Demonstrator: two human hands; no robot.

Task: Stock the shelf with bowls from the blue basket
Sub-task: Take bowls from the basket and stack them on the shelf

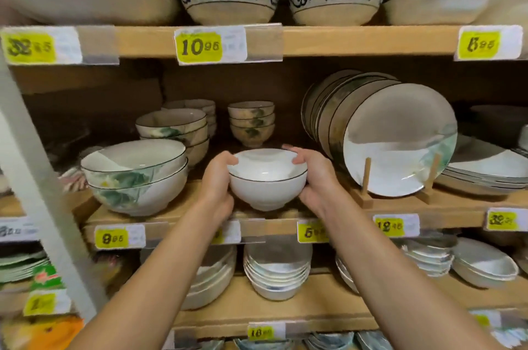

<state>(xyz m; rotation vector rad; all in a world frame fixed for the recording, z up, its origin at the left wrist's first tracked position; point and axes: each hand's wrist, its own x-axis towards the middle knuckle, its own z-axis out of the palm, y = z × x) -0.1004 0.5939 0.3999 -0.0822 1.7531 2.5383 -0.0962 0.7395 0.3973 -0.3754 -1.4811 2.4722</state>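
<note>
Both hands up at the middle shelf (183, 214), gripping a small stack of white bowls (268, 178) — looks like two nested, thin dark rims. Left hand (217, 184) curled around the stack's left side, thumb over the top rim; right hand (315, 178) wrapped around the right side, fingers at the rim, palm under the wall. The stack sits between the two hands, its foot just above the shelf's front edge; contact with the board can't be told.

Left of the left hand: two big bowls with green leaf print (134, 175), stacked. Behind the hands — a stack of smaller leaf bowls (251, 123) and another stack of medium ones (173, 128). Right of the right hand: plates standing on edge in a wooden rack (398, 141). Yellow price tags (198, 46) on the shelf edges. Blue basket not in view.
</note>
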